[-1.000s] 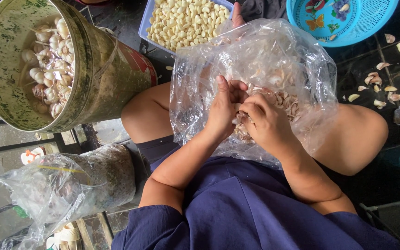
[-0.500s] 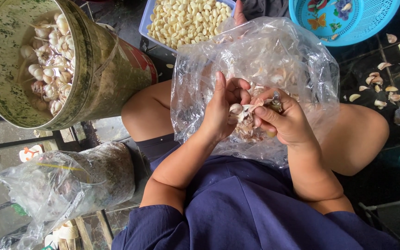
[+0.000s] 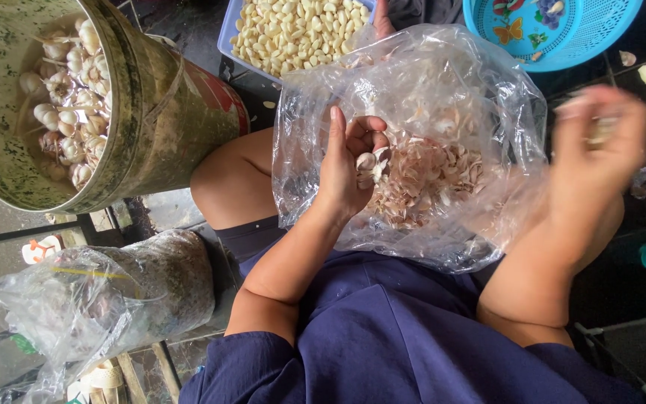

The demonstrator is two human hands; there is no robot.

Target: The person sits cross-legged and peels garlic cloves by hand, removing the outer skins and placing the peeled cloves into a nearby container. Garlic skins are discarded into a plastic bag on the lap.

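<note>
Head view: the right hand [image 3: 600, 142] has swung away to the frame's right, blurred, grip unreadable; the left hand [image 3: 353, 164] stays cupped around garlic cloves [image 3: 368, 161] over the plastic bag [image 3: 413, 150] of skins, centre frame.

Pale garlic clove [image 3: 365, 161] held over bag of skins [image 3: 428, 179].

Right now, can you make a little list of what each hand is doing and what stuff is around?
left hand: holds a few garlic cloves over the clear bag
right hand: raised, blurred, off to the right; cannot tell what it holds
clear bag: on the lap, full of papery garlic skins
bucket: unpeeled garlic inside
purple tray: peeled cloves
blue basket: nearly bare
</note>
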